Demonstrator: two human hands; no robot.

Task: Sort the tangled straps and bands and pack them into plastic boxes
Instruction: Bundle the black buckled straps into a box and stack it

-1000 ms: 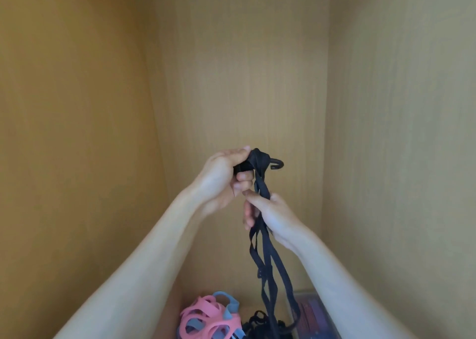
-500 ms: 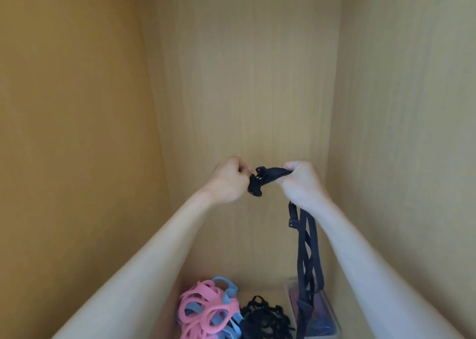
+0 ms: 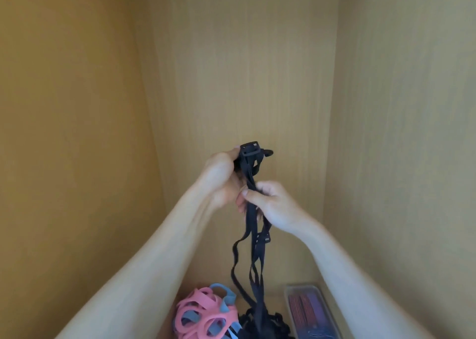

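Note:
A black strap [image 3: 253, 238] with a plastic buckle at its top hangs in loops in front of the cabinet's back wall. My left hand [image 3: 222, 176] grips its upper end just below the buckle. Slightly lower and to the right, my right hand [image 3: 270, 204] pinches the strap's bands between thumb and fingers. The loose loops drop down to a pile of black straps [image 3: 265, 323] on the floor of the cabinet. A tangle of pink and blue bands [image 3: 203, 313] lies to the left of that pile. A clear plastic box [image 3: 313, 310] stands at the lower right.
Wooden cabinet walls close in on the left [image 3: 64, 132], back [image 3: 244, 68] and right [image 3: 412, 132]. The plastic box holds reddish and purple bands.
My right hand has come down from beside the left hand to a spot below it. The strap, stretched sideways between both hands before, now hangs straight down from my left hand.

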